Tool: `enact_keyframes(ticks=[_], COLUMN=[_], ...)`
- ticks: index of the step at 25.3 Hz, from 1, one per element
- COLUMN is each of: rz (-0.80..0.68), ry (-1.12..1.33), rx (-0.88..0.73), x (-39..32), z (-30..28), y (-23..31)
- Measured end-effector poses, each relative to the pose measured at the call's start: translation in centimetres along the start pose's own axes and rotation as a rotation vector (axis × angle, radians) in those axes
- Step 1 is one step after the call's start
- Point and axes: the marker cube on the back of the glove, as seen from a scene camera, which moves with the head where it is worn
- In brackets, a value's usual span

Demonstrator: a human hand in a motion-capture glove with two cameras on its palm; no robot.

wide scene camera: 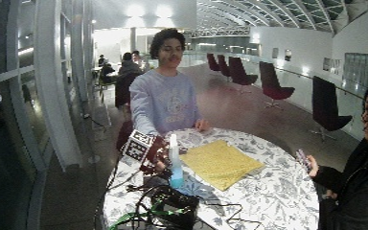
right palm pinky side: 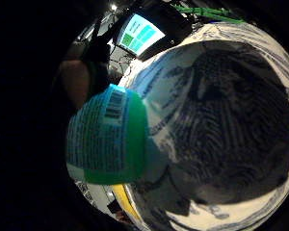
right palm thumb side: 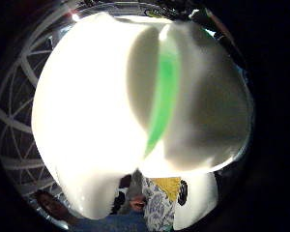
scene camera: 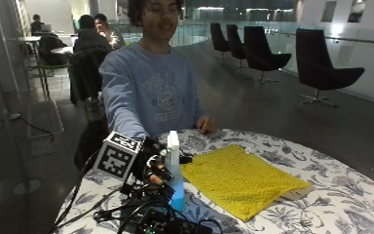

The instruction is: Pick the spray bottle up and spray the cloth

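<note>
Outside view: the gloved right hand (scene camera: 153,168) has its fingers curled round the neck of a tall white-headed plastic spray bottle with blue liquid (scene camera: 174,170). The bottle stands upright at the near edge of the round table under a white floral-print tablecloth (scene camera: 329,195). A yellow textured cloth (scene camera: 239,179) lies flat just beside the bottle, not touching it. The bare hand (scene camera: 205,125) rests at the far table edge. Judgement: the bottle is rigid and smooth, liquid low in the body makes it bottom-heavy, so the neck under the trigger is the place to hold it. The cloth is soft and limp.

Wide outside view: same layout. A bundle of black gear sits on the table near the bottle; dark chairs (wide scene camera: 274,81) stand along an open hall floor.

Little-finger palm view: the bottle's green-and-white label with a barcode fills the near field, with the patterned tablecloth beneath.

Thumb-side palm view: the white sprayer head with a green part is very close to the palm; the yellow cloth shows past it.
</note>
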Motion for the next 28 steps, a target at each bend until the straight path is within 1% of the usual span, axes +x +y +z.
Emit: enact_keyframes(ticks=[11, 14, 17, 23, 28], rz=[-0.046, -0.067, -0.101, -0.163, -0.135], ry=[-0.053, -0.073, -0.088, -0.104, -0.109], rx=[0.068, 0.056, -0.021, -0.267, -0.501], x=[0.6, 0.5, -0.2, -3.9, -6.9], z=[1.2, 1.0, 0.3, -1.6, -2.3], y=[-1.2, -1.4, -1.0, 1.3, 4.0])
